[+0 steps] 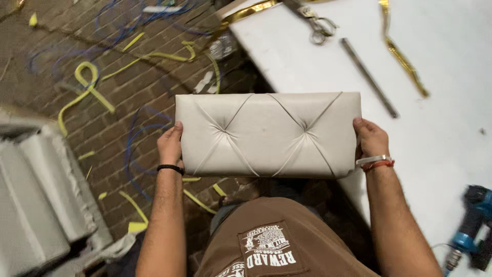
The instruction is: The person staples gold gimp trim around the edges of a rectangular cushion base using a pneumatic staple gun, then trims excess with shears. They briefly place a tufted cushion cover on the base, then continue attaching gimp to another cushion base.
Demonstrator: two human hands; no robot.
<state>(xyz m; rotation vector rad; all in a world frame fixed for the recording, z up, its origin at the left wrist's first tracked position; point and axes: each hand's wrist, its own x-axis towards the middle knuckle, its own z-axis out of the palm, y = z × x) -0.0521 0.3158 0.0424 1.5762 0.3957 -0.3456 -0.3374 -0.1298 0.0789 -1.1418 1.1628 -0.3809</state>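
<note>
Two hands on one thing: my left hand (170,144) and my right hand (371,138) each grip a short end of the tufted cushion panel (267,134), held flat between them, above my lap and the brick floor (102,113). Left hand pressed to the panel's left edge, thumb on top, fingers wrapped under and hidden. Right hand same on the right edge, thumb over the face, fingers behind. Black band (170,167) on my left wrist, white and red bands (374,162) on my right.

Panel is pale grey-beige, rectangular, two tufting dimples with diagonal folds making a diamond pattern. Its right end overlaps the edge of the white bench (451,128), which lies under and beyond my right hand; cannot tell if it touches.

Near my right forearm, out to the right: blue power tool (471,225) on the bench. Left of my left arm: grey foam or padded pieces (36,195) on the floor. Beyond my right hand on the bench: thin metal rod (369,77), gold trim strip (402,56) further right, scissors (318,23) at the far edge. Beyond my left hand: yellow strips (87,87) and blue cord (136,138) scattered over the bricks.
</note>
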